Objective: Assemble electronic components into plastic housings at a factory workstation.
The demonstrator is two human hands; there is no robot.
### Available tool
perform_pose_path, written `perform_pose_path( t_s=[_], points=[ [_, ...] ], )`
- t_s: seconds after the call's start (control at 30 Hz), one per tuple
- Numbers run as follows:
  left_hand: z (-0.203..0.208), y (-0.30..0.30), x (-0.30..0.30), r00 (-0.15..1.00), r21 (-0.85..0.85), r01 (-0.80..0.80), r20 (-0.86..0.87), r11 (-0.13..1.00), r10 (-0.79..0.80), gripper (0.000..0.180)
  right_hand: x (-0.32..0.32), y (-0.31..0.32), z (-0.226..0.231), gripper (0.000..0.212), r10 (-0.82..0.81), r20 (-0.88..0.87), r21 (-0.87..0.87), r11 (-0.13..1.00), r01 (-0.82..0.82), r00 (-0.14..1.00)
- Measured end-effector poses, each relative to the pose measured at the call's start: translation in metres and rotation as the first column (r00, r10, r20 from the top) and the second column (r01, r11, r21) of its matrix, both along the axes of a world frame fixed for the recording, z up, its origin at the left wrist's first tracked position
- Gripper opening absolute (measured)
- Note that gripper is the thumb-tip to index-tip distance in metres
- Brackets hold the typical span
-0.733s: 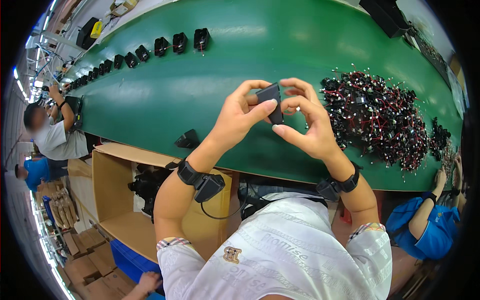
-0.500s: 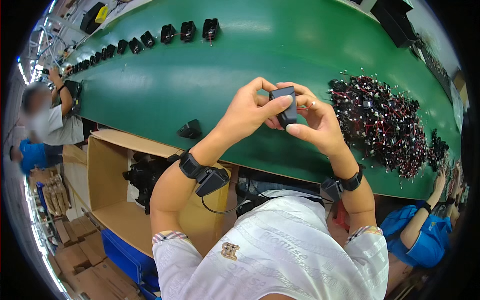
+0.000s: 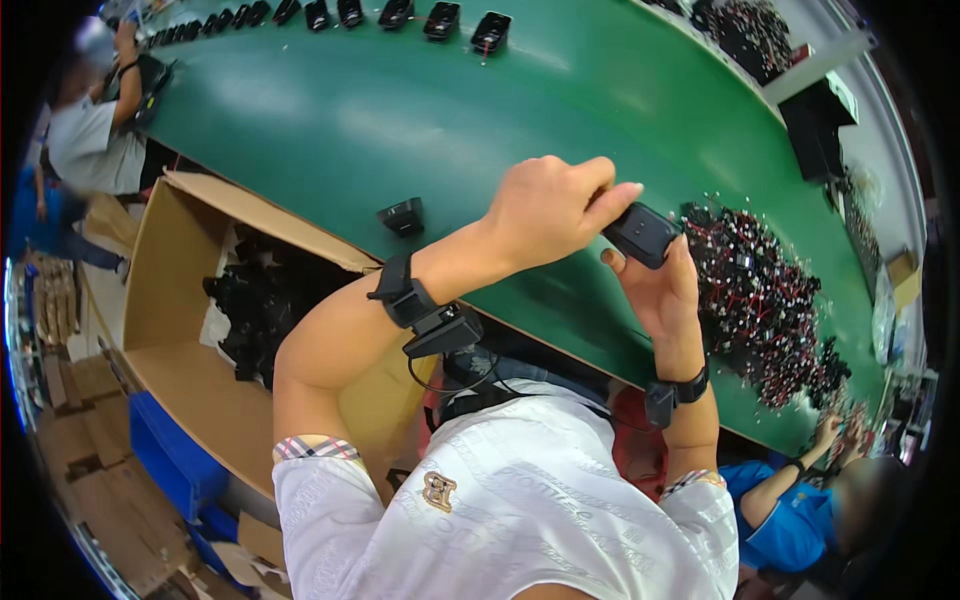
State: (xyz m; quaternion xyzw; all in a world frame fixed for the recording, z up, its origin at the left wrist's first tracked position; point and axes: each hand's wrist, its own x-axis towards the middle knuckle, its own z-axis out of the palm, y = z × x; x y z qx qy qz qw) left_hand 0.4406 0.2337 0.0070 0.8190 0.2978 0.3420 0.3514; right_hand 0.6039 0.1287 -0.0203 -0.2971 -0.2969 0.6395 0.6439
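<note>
In front of me, above the green tabletop, both hands hold a small black plastic housing [image 3: 642, 236]. Its smooth face is turned up, with tiny marks or holes on it. My left hand [image 3: 555, 208] grips the upper left end with thumb and curled fingers. At the lower and right edges, my right hand [image 3: 660, 292] pinches it between thumb and fingers. The housing's underside and some fingertips are hidden. Another black housing [image 3: 402, 217] lies on the table left of my left forearm. Right of my right hand spreads a heap of small black parts with red wires and white connectors [image 3: 760, 310].
A row of black housings [image 3: 396, 14] lines the table's far left. An open cardboard box [image 3: 160, 330] of black parts stands at my left, near a blue bin [image 3: 170, 455]. One person [image 3: 95, 150] works at far left, another in blue [image 3: 790, 520] at right.
The housing has moved right and turned, showing a broader face. My left hand has swung over its upper end. My view has shifted, and the wire seen earlier near my right fingers no longer shows.
</note>
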Motion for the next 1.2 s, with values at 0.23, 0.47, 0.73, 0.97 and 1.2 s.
perform_pose_path(
  t_s=[0.23, 0.47, 0.73, 0.97, 1.2],
  points=[
    [0.026, 0.027, -0.033, 0.98, 0.158, -0.158, 0.148, 0.975, 0.135, 0.024, -0.012, 0.059, 0.064, 0.038, -0.242, 0.716, 0.351, 0.936, -0.038, 0.655],
    [0.019, 0.013, -0.123, 0.85, 0.252, -0.064, -0.493, 0.966, 0.185, 0.046, 0.006, 0.228, 0.021, 0.037, -0.353, 0.818, 0.249, 0.929, -0.272, -0.454],
    [-0.011, -0.003, -0.157, 0.736, -0.111, -0.06, -0.677, 0.992, -0.031, 0.034, 0.012, 0.259, -0.007, 0.044, -0.247, 0.787, 0.099, 0.955, -0.28, -0.565],
    [-0.006, 0.018, -0.114, 0.97, -0.151, 0.193, -0.12, 0.97, -0.211, 0.033, 0.025, 0.152, 0.072, 0.039, -0.312, 0.85, 0.105, 0.89, -0.444, -0.425],
    [0.001, 0.036, -0.02, 0.903, -0.047, 0.424, 0.102, 0.905, -0.418, 0.023, 0.056, -0.021, 0.107, 0.05, 0.154, 0.806, -0.402, 0.851, -0.338, -0.571]
  ],
)
